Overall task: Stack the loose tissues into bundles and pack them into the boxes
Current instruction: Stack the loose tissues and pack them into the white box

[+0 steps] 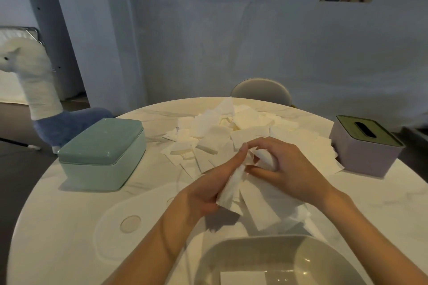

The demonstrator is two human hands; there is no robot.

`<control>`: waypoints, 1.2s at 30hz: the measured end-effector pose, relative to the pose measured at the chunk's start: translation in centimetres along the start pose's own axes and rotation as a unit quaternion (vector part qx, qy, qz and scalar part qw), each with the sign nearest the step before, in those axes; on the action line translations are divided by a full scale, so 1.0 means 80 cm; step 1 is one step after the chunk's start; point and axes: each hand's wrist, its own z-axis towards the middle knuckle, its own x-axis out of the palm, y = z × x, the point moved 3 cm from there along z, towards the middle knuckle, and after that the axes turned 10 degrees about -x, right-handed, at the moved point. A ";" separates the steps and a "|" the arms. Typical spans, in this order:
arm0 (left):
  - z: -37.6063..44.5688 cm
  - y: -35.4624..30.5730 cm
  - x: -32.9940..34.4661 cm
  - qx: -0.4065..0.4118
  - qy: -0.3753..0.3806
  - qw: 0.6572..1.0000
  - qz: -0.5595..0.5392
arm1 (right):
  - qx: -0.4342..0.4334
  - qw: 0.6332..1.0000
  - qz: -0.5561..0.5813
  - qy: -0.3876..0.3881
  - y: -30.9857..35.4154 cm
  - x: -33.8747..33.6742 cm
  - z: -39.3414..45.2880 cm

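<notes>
Three boxes sit on the round table [69,227]: a green box [102,152] with its lid on at the left, a lilac box [363,148] with a slotted lid at the right, and an open grey box [273,259] at the near edge with a folded sheet showing inside. Between them lies a broad heap of loose tissues [231,132], thin, soft and nearly weightless, likely to slide apart or tear if pulled. Nearer, a small fanned bundle [250,201] rests partly on the table. The left hand [208,190] grips its upper end, and the right hand [284,166] pinches a tissue at the top. Squaring the edges and holding the bundle flat across its width looks safest.
</notes>
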 end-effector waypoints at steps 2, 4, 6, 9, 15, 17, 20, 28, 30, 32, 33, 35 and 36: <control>0.002 0.002 -0.002 0.017 -0.001 0.999 -0.039 | 0.044 0.998 0.023 -0.040 -0.005 0.000 -0.004; 0.004 0.000 -0.006 0.039 -0.012 0.996 -0.073 | 0.098 0.991 0.052 -0.078 -0.012 -0.003 -0.013; 0.010 0.002 -0.016 0.057 -0.040 0.994 -0.088 | 0.145 0.985 0.060 -0.075 -0.016 0.000 -0.019; 0.014 0.005 -0.017 0.066 -0.057 0.993 -0.083 | 0.194 0.978 0.056 -0.052 -0.015 0.015 -0.024; 0.015 0.004 -0.007 0.105 -0.048 0.991 -0.060 | 0.198 0.970 0.110 -0.092 -0.006 0.030 -0.028; 0.015 0.005 -0.007 0.094 -0.054 0.992 -0.059 | 0.206 0.963 0.123 -0.124 -0.007 0.031 -0.027; 0.012 0.007 -0.006 0.059 -0.056 0.996 -0.043 | 0.199 0.961 0.127 -0.142 -0.010 0.022 -0.025; 0.001 0.004 -0.022 -0.025 -0.060 0.998 0.001 | 0.123 0.975 0.174 -0.066 -0.001 -0.020 -0.013; -0.002 0.004 -0.023 -0.043 -0.046 0.998 0.006 | 0.131 0.969 0.206 -0.047 -0.001 -0.024 -0.013; -0.001 0.006 -0.024 -0.046 -0.031 0.998 0.004 | 0.124 0.972 0.193 -0.041 0.001 -0.022 -0.010; 0.001 0.007 -0.024 -0.045 -0.017 0.999 0.001 | 0.119 0.978 0.163 -0.046 0.001 -0.019 -0.008; 0.004 0.009 -0.020 -0.047 0.011 0.999 -0.010 | 0.108 0.987 0.102 -0.057 -0.001 -0.009 -0.006; 0.005 0.010 -0.018 -0.049 0.011 0.999 -0.015 | 0.103 0.989 0.087 -0.062 -0.002 -0.004 -0.007</control>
